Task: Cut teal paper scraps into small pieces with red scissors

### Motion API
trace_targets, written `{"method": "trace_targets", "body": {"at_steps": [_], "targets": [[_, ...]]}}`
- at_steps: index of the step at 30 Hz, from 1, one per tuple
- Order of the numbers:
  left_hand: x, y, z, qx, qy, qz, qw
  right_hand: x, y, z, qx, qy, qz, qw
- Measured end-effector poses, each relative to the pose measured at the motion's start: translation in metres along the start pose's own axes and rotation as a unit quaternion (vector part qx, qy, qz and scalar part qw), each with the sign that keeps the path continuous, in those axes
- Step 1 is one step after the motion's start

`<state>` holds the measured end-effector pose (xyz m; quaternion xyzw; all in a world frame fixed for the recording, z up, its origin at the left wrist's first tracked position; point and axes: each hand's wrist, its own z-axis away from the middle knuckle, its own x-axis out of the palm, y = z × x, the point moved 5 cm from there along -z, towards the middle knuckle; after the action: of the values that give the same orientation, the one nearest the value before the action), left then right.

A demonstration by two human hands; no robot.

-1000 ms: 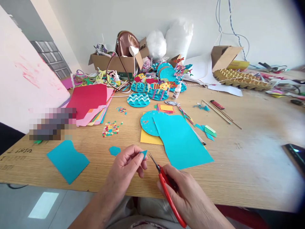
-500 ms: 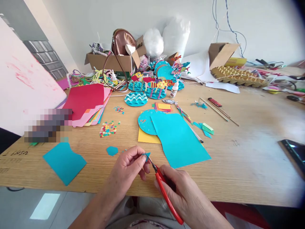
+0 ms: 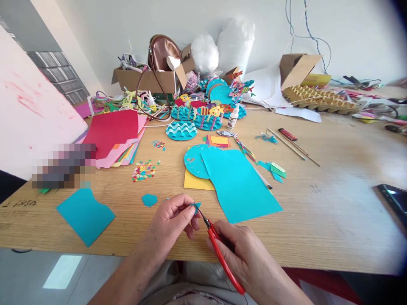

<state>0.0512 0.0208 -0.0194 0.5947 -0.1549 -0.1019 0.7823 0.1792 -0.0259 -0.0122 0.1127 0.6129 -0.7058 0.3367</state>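
Observation:
Near the table's front edge my left hand point(image 3: 176, 218) pinches a small blue paper piece point(image 3: 197, 207) between thumb and fingers. My right hand point(image 3: 237, 250) is wrapped round the red-handled scissors point(image 3: 224, 264), whose blades reach up to that piece. Beyond my hands lies a large blue sheet point(image 3: 240, 186), partly over a blue disc point(image 3: 195, 161) and a yellow sheet point(image 3: 197, 181). Left of my left hand are a small blue cut-out point(image 3: 149, 200) and a blue paper piece point(image 3: 85, 216) with a curved edge.
Coloured paper dots point(image 3: 144, 170) lie left of centre, with stacked coloured sheets point(image 3: 110, 131) behind. Decorated blue wavy pieces point(image 3: 181, 131) and a glue bottle point(image 3: 232, 117) stand farther back. Sticks point(image 3: 288, 144) lie to the right, and a phone point(image 3: 392, 201) at the right edge.
The view has shifted very slightly. My hands, the scissors and the small blue piece are almost as they were.

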Motion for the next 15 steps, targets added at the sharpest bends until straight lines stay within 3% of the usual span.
{"method": "trace_targets", "body": {"at_steps": [15], "targets": [[-0.0043,-0.002,-0.0011,-0.009,0.01,-0.03,0.999,0.0018,0.0045,-0.0017,-0.001,-0.005,0.026,1.0]]}}
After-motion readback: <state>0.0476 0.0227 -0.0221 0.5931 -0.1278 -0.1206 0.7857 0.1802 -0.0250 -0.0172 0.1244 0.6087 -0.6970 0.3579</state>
